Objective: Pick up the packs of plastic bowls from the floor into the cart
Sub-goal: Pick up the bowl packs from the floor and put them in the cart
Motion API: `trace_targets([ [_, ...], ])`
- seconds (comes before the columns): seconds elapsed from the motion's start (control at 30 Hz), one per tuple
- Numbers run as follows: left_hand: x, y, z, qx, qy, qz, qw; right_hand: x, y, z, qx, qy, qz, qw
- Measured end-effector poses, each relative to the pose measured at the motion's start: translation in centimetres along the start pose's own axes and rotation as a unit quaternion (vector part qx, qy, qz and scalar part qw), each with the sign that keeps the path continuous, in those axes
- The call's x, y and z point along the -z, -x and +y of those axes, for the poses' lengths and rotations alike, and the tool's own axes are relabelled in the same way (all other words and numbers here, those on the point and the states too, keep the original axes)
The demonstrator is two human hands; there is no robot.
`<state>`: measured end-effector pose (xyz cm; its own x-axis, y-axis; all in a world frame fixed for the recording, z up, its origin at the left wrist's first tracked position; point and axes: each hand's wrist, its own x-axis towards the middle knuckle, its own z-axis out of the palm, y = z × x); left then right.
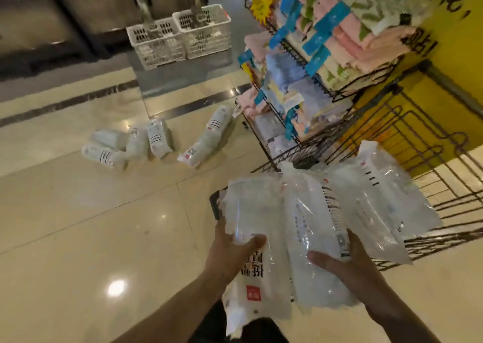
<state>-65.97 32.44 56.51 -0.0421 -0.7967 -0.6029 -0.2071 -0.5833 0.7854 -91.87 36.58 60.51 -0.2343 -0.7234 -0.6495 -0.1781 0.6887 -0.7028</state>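
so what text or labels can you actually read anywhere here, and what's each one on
"钱花": large black characters on the yellow wall sign, cut off at the frame's top edge; the rest is unreadable.
Held packs of bowls, gripped by left hand and right hand: large black characters and a red square logo, upside down and blurred, unreadable.
Packs on the floor: print too small.
Blue tags on the towel rack: blurred.
Yellow starburst tag: unreadable.

Warm, fairly dim indoor light. Overhead lamps leave glare spots on the glossy floor (pixel 78 238), the brightest nearest the camera. The picture is soft with motion blur; straight lines bend toward the edges.
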Motion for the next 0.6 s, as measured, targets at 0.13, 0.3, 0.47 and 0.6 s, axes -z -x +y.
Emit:
trace_targets([
  [0.13, -1.4, 0.3, -0.7, 0.019, 0.031, 0.039, 0.999, 1.0, -0.9, -0.5, 0.016, 0.043, -0.001, 0.999],
  [0.3, -2.0, -0.5, -1.0, 0.003, 0.042, 0.028, 0.999, 1.5, -1.8, -1.4, 0.046, 0.104, 0.010, 0.993],
  [0.47, -2.0, -0.4, -2.0, 0.068, -0.028, -0.056, 0.996, 0.7, -2.5, -0.2, 0.032, 0.157, 0.015, 0.987],
  [0.6, -0.8, 0.1, -3.3, 0.098, -0.044, -0.029, 0.994, 0.1, -2.5, 0.3, 0.018, 0.196, 0.022, 0.980],
])
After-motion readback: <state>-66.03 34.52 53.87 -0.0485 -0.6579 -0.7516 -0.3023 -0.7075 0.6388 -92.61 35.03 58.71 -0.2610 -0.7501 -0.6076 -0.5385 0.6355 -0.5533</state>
